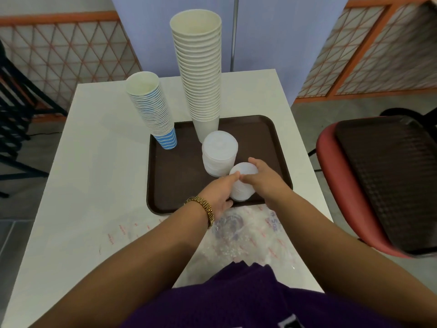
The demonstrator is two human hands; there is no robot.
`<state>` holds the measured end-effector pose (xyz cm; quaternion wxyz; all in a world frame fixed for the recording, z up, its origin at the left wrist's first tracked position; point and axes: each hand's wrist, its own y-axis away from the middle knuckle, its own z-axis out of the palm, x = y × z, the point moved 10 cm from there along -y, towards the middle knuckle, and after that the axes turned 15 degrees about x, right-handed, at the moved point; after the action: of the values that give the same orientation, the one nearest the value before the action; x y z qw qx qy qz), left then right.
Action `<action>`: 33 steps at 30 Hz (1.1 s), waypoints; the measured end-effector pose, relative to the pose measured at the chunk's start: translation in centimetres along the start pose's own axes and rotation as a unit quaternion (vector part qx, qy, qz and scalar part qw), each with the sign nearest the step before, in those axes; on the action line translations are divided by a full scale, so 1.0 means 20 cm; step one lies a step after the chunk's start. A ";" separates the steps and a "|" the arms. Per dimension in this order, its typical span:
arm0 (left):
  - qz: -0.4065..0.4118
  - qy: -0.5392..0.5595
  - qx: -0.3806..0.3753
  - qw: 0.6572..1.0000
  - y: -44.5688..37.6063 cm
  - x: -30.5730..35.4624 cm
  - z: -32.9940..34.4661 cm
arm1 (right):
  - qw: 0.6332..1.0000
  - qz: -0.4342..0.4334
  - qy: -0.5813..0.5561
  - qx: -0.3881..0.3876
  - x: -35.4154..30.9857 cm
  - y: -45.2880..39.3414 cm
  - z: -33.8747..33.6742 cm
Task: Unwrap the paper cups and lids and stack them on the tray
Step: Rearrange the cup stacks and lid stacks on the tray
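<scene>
The white bench point(94, 162) carries everything, and the brown tray point(179, 176) lies across its middle, close enough for both arms to reach without stretching. At the tray's far edge stands the tall stack of cream paper cups point(198, 74), nested upright so it takes little floor space. On the far left corner is the shorter stack of blue-striped cups point(153, 110), leaning slightly to the left, kept apart from the cream ones, apparently sorted by kind. Near the tray's centre sits a stack of larger white lids point(218, 155), just in front of the cream cups.

At the tray's near edge is the smaller lid stack point(243, 183), just beside the larger lids, possibly touching. The left hand point(220, 195) and the right hand point(262, 178) close on it from either side, fingers curled around its flanks. This two-sided grip seems meant to keep the loose lids aligned while the column is set down or squared up.

On the bench between tray and person lies crumpled clear plastic wrapping point(243, 233) with red print, evidently the discarded sleeves. To the right, a red chair point(331, 185) holds a second dark tray point(387, 181).

The task looks nearly finished.
</scene>
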<state>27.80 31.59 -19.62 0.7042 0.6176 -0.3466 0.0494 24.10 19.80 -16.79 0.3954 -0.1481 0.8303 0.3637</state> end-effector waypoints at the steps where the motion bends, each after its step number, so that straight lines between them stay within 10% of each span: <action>1: 0.002 -0.009 0.007 1.000 -0.01 0.00 0.01 | 1.000 0.017 -0.001 -0.008 0.02 0.00 0.01; 12: 0.013 -0.014 0.056 0.998 -0.02 -0.01 -0.11 | 0.972 0.144 -0.175 -0.058 0.16 0.03 0.13; 33: 0.033 0.077 0.174 0.981 -0.24 0.29 -0.91 | 0.972 0.187 -0.124 -0.071 -0.26 0.09 0.91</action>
<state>42.22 44.86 -20.37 0.6087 0.7132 -0.2978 0.1792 36.42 33.99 -19.65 0.4090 0.0281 0.7597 0.5048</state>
